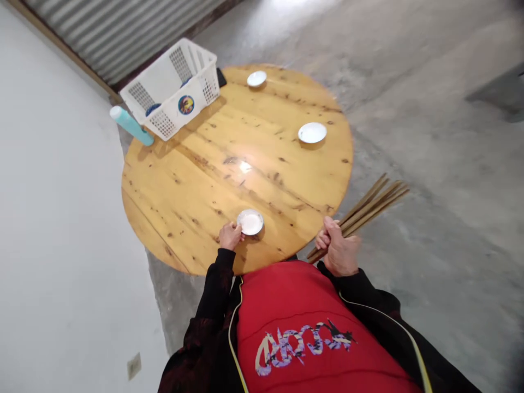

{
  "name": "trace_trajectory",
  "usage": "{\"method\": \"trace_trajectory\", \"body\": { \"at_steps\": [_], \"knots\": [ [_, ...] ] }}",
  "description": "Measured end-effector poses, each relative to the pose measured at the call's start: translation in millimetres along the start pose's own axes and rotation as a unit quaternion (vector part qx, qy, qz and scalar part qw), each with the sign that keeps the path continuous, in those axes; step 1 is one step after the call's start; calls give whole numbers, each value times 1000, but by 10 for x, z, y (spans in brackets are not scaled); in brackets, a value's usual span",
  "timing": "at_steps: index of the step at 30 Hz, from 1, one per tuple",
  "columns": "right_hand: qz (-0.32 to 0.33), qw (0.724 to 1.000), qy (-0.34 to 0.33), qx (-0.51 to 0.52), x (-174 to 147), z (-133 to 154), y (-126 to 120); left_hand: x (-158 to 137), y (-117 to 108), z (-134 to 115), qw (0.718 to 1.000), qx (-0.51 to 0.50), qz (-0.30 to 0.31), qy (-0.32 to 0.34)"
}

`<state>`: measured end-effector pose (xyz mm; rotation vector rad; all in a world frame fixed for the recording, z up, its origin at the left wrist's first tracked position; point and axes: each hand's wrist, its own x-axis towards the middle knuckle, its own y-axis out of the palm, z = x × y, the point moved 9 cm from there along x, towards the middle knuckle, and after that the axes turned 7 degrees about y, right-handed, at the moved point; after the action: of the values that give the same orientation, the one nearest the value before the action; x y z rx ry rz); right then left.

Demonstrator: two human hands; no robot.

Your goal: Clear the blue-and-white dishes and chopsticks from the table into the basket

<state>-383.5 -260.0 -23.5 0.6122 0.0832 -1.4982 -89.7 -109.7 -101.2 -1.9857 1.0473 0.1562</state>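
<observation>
My left hand (231, 236) pinches the left rim of a small white bowl (250, 222) at the near edge of the round wooden table (192, 191). Its thumb lies on the rim, and the other fingers are partly hidden below it. To the right, just past the table's edge, my right hand (339, 248) is wrapped round a bundle of brown chopsticks (370, 204). Their longer ends fan out up and to the right, and short ends stick out below the fist.
Two more white bowls stand on the table, one at the right (312, 132) and one at the far side (256, 79). At the back left are a white plastic basket (172, 112) with blue items inside and a turquoise bottle (131, 126). A white wall (69, 218) runs along the left.
</observation>
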Motion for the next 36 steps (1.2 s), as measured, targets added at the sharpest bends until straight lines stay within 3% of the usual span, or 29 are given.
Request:
{"method": "trace_trajectory", "body": {
  "at_steps": [4, 10, 15, 24, 30, 36],
  "knots": [
    [-9, 1000, -6, 11, 55, 45, -38, 30, -38, -11, 999, 44, 9, -8],
    [-27, 999, -6, 31, 85, 143, -149, 2, 158, 50, 993, -96, 17, -62],
    [-31, 999, -13, 37, 118, 202, -265, 13, 235, 85, 984, -159, -18, -74],
    [-24, 999, -5, 45, 245, 319, -549, -33, 287, 45, 979, -181, -68, -66],
    [-58, 997, -10, 58, 353, 448, -1031, -127, 439, -243, 977, -186, -92, -42],
    [-108, 990, -39, 86, 361, 685, -1723, -114, 716, -854, 963, -248, -100, -18]
  ]
}}
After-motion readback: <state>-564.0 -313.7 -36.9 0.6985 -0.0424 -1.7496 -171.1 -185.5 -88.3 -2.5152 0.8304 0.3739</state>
